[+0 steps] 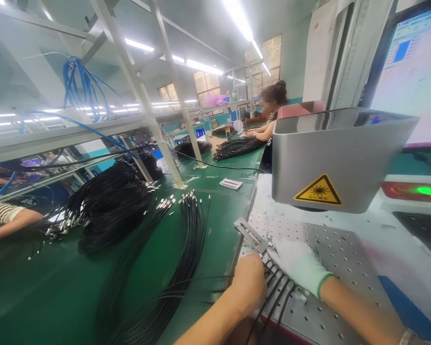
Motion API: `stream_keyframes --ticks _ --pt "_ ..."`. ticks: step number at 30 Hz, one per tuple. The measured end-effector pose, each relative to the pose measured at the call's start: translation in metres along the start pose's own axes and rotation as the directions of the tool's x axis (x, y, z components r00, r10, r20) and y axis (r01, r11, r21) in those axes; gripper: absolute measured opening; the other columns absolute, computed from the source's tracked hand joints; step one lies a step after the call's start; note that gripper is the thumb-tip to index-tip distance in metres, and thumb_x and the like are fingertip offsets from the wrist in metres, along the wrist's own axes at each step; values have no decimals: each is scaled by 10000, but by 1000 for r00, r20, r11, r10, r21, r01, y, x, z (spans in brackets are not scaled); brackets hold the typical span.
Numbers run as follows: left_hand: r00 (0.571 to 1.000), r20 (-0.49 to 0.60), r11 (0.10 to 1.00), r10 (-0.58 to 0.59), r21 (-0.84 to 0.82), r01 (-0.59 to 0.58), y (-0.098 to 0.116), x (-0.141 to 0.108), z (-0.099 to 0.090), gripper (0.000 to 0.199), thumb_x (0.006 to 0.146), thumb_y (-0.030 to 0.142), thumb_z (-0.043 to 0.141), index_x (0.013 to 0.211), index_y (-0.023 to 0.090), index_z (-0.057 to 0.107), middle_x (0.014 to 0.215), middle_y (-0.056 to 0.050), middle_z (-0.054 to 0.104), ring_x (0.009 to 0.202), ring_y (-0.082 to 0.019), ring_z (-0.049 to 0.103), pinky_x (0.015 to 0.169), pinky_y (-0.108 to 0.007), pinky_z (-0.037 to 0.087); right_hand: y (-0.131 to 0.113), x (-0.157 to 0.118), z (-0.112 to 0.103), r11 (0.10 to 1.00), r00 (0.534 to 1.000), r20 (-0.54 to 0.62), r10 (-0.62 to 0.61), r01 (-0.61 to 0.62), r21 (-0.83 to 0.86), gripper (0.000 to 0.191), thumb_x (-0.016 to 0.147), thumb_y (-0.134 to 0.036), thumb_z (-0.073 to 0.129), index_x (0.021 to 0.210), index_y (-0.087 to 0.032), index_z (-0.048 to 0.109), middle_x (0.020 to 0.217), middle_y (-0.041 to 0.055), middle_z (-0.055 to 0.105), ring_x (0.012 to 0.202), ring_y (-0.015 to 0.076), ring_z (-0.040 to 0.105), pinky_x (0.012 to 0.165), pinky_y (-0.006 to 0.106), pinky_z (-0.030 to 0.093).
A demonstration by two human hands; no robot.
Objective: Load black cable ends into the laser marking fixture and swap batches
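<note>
My left hand (250, 280), bare, is closed at the near edge of a perforated metal plate (339, 254), against a row of black cables with metal connectors. What its fingers grip is hidden. My right hand (300, 266), in a white glove with a green cuff, rests over the same row, its fingertips by a slotted metal fixture (252, 235). Its fingers are partly hidden and blurred. Several black cables (282, 287) run from the fixture down between my hands. Above the plate hangs a grey laser head (323, 163) with a yellow warning triangle.
Bundles of black cables (192, 239) lie on the green table (222, 206), with a large heap (115, 201) at left. A small slotted block (231, 184) lies near the middle. A person sits farther back; another's arm is at left. A monitor (413, 72) stands at right.
</note>
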State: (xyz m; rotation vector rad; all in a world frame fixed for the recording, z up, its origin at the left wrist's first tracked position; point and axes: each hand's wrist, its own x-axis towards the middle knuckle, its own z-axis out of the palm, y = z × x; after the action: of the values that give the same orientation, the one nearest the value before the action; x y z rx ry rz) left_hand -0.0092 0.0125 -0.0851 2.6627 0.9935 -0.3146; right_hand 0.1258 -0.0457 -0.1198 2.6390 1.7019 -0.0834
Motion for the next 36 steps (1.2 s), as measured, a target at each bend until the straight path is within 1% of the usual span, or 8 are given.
stream_keyframes --ticks 5,9,13,19,25,30,32,36 --pt "1000 -15 1000 16 15 -15 4 2 3 240 866 119 423 969 89 637 1028 -186 670 994 -297 635 870 -383 483 0 -1 -3 1000 1000 0 7 -7 27 316 972 -335 365 1064 -153 607 973 141 681 872 284 670 689 351 472" --pt "998 -59 1000 18 -23 -20 8 0 8 326 882 73 331 1085 49 585 1101 -192 639 1042 -287 604 903 -379 457 0 -2 -7 999 1000 -8 9 -9 53 302 968 -336 380 1054 -162 611 967 133 682 891 276 666 709 348 473" --pt "999 -32 999 -25 -24 25 12 2 14 368 879 38 279 1122 30 557 1132 -211 610 1075 -298 572 918 -397 432 1 -2 -5 997 1000 -20 16 -15 76 299 970 -340 379 1041 -168 612 935 115 687 878 267 668 707 339 476" --pt "996 -70 998 -62 -20 61 11 9 22 374 860 7 272 1099 41 558 1109 -207 604 1063 -292 560 910 -394 408 4 2 1 996 999 -34 3 -1 86 283 959 -341 390 1008 -169 610 926 110 683 853 274 665 696 353 473" --pt "997 -78 1000 -27 -6 27 11 11 29 342 848 16 302 1067 51 563 1077 -205 606 1031 -289 559 890 -395 406 8 3 3 996 1000 -23 -19 21 82 322 963 -365 372 1000 -154 613 919 125 677 852 269 659 684 335 455" --pt "995 -103 1000 -9 29 12 13 13 29 325 823 18 340 1066 49 554 1053 -206 606 1026 -284 558 869 -376 410 10 2 6 995 999 -20 -33 34 89 339 974 -369 346 1042 -152 598 942 130 673 896 278 647 729 355 456" --pt "996 -90 999 -9 44 13 13 11 27 352 797 1 352 1086 46 548 1068 -209 610 1028 -283 561 864 -368 408 10 -1 7 995 999 -30 -39 41 86 340 975 -367 351 1039 -149 605 939 132 674 907 282 647 745 362 461" --pt "995 -96 999 -18 45 22 15 5 25 374 775 -23 351 1070 38 573 1080 -211 632 1001 -278 588 861 -360 416 6 -2 10 996 996 -60 -61 64 54 304 973 -286 360 1040 -166 631 979 114 681 923 263 652 781 355 468"
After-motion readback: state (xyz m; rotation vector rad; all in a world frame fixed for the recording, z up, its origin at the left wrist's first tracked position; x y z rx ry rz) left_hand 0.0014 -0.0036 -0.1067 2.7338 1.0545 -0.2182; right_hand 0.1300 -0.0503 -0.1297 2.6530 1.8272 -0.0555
